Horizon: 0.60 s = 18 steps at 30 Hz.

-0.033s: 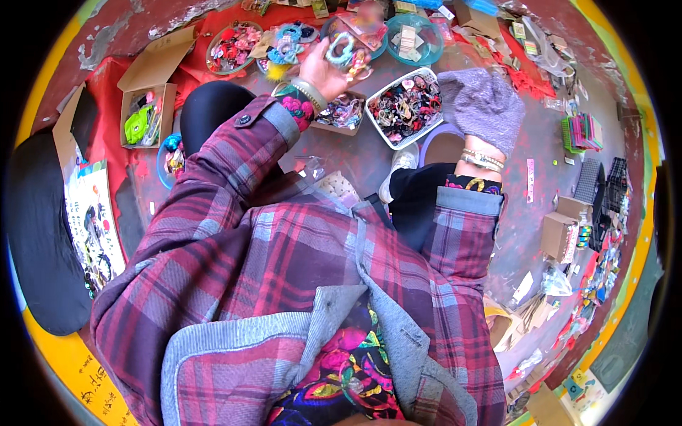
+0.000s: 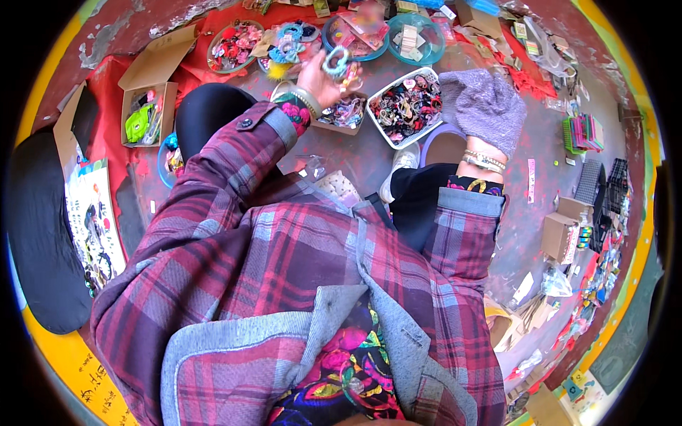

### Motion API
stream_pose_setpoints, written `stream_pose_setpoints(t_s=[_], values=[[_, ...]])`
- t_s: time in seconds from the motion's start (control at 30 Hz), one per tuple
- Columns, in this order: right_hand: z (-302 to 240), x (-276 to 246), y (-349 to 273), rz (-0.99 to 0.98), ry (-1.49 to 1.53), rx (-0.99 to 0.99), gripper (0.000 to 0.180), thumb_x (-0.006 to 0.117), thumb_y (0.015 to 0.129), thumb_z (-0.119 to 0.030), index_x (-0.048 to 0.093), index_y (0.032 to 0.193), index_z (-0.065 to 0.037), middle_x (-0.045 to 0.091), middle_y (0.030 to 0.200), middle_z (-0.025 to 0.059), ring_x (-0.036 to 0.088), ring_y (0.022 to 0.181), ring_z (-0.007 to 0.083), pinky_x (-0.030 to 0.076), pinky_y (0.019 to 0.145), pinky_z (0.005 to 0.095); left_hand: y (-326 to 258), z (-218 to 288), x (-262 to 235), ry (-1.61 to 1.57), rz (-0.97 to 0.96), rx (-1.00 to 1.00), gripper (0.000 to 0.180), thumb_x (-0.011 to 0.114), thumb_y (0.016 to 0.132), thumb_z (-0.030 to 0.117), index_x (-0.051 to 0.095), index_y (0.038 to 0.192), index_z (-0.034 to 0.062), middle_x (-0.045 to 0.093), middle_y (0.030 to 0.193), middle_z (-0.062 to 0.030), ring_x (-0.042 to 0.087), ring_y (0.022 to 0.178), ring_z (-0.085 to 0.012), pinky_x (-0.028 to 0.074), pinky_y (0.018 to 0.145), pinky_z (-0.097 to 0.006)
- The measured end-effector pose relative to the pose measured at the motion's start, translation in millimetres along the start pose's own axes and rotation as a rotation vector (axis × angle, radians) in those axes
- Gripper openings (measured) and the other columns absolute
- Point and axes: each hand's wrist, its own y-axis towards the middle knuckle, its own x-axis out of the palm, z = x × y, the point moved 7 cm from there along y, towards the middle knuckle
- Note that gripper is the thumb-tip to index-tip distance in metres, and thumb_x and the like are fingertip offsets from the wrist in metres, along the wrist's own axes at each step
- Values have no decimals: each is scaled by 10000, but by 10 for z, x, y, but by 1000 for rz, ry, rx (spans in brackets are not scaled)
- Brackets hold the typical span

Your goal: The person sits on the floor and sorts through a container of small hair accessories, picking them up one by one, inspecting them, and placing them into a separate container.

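My left hand [image 2: 321,82] is raised above a cardboard box of hair ties [image 2: 344,113], its fingers partly curled. It holds a light-blue hair tie [image 2: 335,62] and a small multicoloured one [image 2: 350,77]. A fuzzy purple-grey knit hat [image 2: 482,106] covers my right hand [image 2: 484,153], so only the wrist with its bracelets shows and the fingers are hidden. Between the hands stands a white basket [image 2: 406,106] heaped with dark, red and white hair ties.
Round basins of accessories [image 2: 234,46] and cards [image 2: 415,39] line the far side on red cloth. An open cardboard box [image 2: 148,113] stands left. A purple-rimmed tub [image 2: 442,148] sits by my shoe [image 2: 402,165]. Green and pink baskets [image 2: 584,133] lie right.
My left hand has come slightly nearer to me with the hair ties, uncovering more of the basin behind it. The hat-covered right hand has hardly moved.
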Motion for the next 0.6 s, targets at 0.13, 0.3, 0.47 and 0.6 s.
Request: stream_pose_setpoints(t_s=[0.13, 0.3, 0.47, 0.6], values=[[-123, 11, -30, 51, 33, -198, 167, 493, 780, -181, 605, 794, -58, 615, 781, 68, 587, 705, 199, 477, 612, 316, 50, -279, -739, -56, 197, -63, 382, 312, 907, 403, 477, 1016, 76, 505, 1049, -202, 482, 1020, -378, 388, 833, -555], [-108, 96, -18, -55, 492, -37, 193, 459, 810, -157, 590, 791, -17, 602, 757, 61, 576, 699, 183, 482, 629, 315, 188, -227, -1340, 624, 454, 89, 349, 333, 906, 334, 507, 949, 35, 545, 942, -147, 531, 874, -278, 416, 813, -450], [-192, 98, 27, 23, 232, -160, 94, 536, 706, -175, 628, 690, -167, 597, 705, 7, 579, 662, 202, 479, 606, 314, 387, 204, -1686, 2337, 594, 460, 215, 425, 839, 191, 519, 943, 28, 569, 872, -151, 541, 849, -247, 433, 730, -382], [-7, 281, -12, -68, 850, 46, 80, 535, 707, -209, 612, 719, -191, 588, 703, -9, 569, 645, 188, 468, 588, 294, 356, -39, -1255, 2273, 276, 763, 178, 499, 773, 201, 539, 870, 57, 557, 817, -129, 536, 794, -258, 430, 685, -382]])
